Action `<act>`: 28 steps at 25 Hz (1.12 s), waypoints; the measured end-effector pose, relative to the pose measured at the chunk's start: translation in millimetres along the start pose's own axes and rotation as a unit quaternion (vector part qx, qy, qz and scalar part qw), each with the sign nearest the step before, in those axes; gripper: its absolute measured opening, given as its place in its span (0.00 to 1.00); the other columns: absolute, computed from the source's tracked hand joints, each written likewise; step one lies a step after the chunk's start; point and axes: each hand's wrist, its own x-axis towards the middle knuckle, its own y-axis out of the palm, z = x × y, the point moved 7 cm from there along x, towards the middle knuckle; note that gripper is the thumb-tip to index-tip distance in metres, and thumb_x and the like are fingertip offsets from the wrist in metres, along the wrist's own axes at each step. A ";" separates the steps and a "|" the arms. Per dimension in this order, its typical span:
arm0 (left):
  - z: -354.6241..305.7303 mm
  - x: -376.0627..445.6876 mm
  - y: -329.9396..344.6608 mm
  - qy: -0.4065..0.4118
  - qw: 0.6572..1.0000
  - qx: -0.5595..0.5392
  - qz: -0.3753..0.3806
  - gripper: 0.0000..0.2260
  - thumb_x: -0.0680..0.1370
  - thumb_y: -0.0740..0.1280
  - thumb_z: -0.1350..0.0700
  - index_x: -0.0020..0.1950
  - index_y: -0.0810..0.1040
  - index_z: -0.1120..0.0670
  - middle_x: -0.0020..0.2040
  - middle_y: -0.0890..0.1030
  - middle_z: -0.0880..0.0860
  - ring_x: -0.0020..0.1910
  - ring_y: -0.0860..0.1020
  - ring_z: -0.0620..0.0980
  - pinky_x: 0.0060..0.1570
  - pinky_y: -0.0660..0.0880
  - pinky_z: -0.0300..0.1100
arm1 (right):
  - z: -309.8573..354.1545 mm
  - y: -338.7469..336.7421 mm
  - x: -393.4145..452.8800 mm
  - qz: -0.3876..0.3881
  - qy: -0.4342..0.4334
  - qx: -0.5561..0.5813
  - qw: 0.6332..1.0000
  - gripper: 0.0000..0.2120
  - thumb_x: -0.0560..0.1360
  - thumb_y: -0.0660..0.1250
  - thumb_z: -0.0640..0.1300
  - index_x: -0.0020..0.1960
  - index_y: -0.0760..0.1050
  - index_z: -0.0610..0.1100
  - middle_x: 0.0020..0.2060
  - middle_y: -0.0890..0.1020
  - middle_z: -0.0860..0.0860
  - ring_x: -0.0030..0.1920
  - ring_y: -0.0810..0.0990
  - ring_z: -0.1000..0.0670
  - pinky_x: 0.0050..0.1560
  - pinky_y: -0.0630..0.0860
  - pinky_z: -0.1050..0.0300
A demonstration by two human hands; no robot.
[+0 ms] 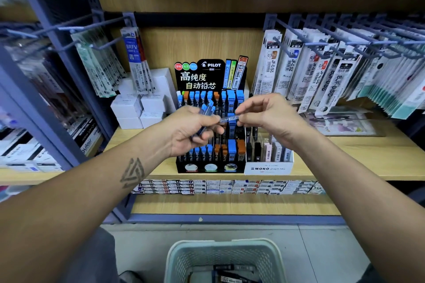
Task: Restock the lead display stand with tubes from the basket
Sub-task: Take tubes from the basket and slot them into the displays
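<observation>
You have one lead tube (228, 118) lying level in the air between your hands, just in front of the middle rows of the display stand (210, 169). Your right hand (268, 119) pinches its right end with thumb and fingertips clamped on it, while your left hand (192, 130) has its fingers curled round a small bunch of blue-capped tubes (207, 109) and touches the single tube's left end. It looks as if you are drawing one tube off the bunch to slot it in, so this is the feeding step, with restocking only partly done: the stand's near and far rows are mostly filled, but gaps show in the middle right. Next you will need to turn the tube upright, cap up, match its cap colour to a row, and lower it straight into a free slot without knocking its neighbours. More tubes lie in the basket (226, 246) on the floor near you. A white holder (268, 167) stands touching the stand's right side on the wooden shelf (345, 163).
</observation>
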 end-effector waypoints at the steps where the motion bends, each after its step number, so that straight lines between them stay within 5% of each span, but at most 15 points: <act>1: -1.0 -1.4 -6.4 0.008 1.000 0.006 -0.009 0.03 0.80 0.66 0.65 0.51 0.76 0.65 0.38 0.81 0.61 0.22 0.67 0.44 0.18 0.58 0.34 | 1.1 9.5 -0.9 0.021 -0.002 -0.024 0.999 0.06 0.72 0.73 0.29 0.48 0.82 0.35 0.40 0.86 0.39 0.42 0.85 0.45 0.48 0.82 0.53; 6: -6.2 -8.5 -27.7 0.047 0.995 0.068 -0.050 0.07 0.81 0.65 0.63 0.58 0.76 0.65 0.35 0.79 0.59 0.19 0.65 0.43 0.17 0.56 0.32 | 4.8 50.3 -3.0 0.097 -0.011 -0.101 0.990 0.08 0.71 0.76 0.32 0.50 0.81 0.35 0.41 0.86 0.39 0.41 0.86 0.46 0.48 0.82 0.54; 14: -9.5 -19.5 -57.7 0.057 0.994 0.035 -0.086 0.04 0.83 0.63 0.62 0.56 0.74 0.62 0.32 0.79 0.58 0.19 0.62 0.45 0.19 0.53 0.33 | 4.9 91.0 -3.9 0.157 0.022 -0.003 0.987 0.35 0.70 0.73 0.25 0.70 0.71 0.50 0.45 0.82 0.36 0.46 0.85 0.35 0.49 0.83 0.43; 21: 3.5 -20.2 -54.8 0.017 0.995 0.096 -0.024 0.07 0.81 0.67 0.61 0.56 0.77 0.63 0.45 0.85 0.62 0.18 0.61 0.43 0.20 0.53 0.32 | 15.0 78.1 8.5 0.031 -0.032 -0.010 0.999 0.10 0.77 0.70 0.33 0.58 0.77 0.37 0.39 0.86 0.40 0.39 0.86 0.43 0.41 0.83 0.54; 28: 1.5 -20.1 -54.5 0.026 0.995 0.100 -0.011 0.02 0.79 0.68 0.64 0.51 0.76 0.62 0.48 0.85 0.65 0.17 0.60 0.42 0.19 0.54 0.32 | 16.1 66.1 10.1 0.009 -0.026 0.056 0.998 0.09 0.75 0.70 0.30 0.55 0.81 0.33 0.42 0.85 0.36 0.39 0.85 0.45 0.41 0.83 0.57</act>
